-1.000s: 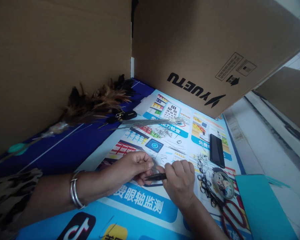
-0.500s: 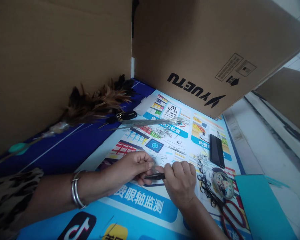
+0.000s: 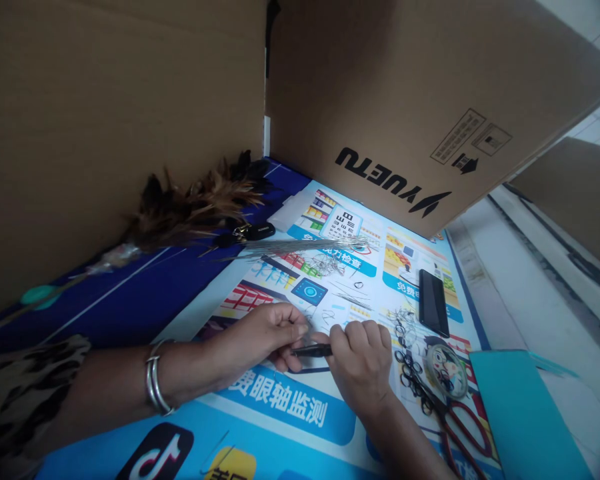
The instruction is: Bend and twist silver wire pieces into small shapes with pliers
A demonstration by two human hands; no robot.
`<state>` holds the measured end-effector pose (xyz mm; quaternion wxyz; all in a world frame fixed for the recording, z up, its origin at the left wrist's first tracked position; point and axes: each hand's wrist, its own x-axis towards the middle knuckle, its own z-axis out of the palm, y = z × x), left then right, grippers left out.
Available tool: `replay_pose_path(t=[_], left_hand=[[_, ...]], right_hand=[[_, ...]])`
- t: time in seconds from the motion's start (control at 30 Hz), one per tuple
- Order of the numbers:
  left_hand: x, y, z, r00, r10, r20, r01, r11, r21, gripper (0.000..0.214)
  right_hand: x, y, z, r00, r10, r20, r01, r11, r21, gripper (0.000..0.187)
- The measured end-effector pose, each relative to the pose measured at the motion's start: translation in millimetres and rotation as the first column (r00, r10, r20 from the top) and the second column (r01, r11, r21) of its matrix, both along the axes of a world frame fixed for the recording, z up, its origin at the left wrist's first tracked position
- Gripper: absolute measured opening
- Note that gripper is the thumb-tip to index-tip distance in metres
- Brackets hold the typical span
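Nearest us, the right hand [image 3: 360, 360] is fisted round a slim black tool [image 3: 310, 349], tip aimed at the left hand [image 3: 267, 333]. Its fingertips pinch a tiny bit [image 3: 306, 329], likely wire; we judge this steadies it. Beyond, the wire bundle [image 3: 305, 245] lies on the counter [image 3: 130, 300], within reach.

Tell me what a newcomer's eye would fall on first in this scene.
First come the two hands meeting low at centre. The right hand grips a slim dark tool whose tip reaches the pinched-shut left hand, over a bright blue printed poster. Behind them a big cardboard box with upside-down black lettering fills the upper right, and a brown feather duster lies along the cardboard wall at left.
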<state>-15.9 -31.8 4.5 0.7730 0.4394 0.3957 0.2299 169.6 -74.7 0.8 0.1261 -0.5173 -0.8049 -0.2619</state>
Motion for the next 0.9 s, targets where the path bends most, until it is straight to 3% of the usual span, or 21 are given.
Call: replay_pose_path(t=[0.9], left_hand=[[0.7,0.3,0.2,0.997,-0.043,-0.058,0.047,0.997,0.063,0.026]], right_hand=[[-2.1,-0.6,0.9,1.000,0.016,-0.012,-0.017,0.997,-0.069,0.031]])
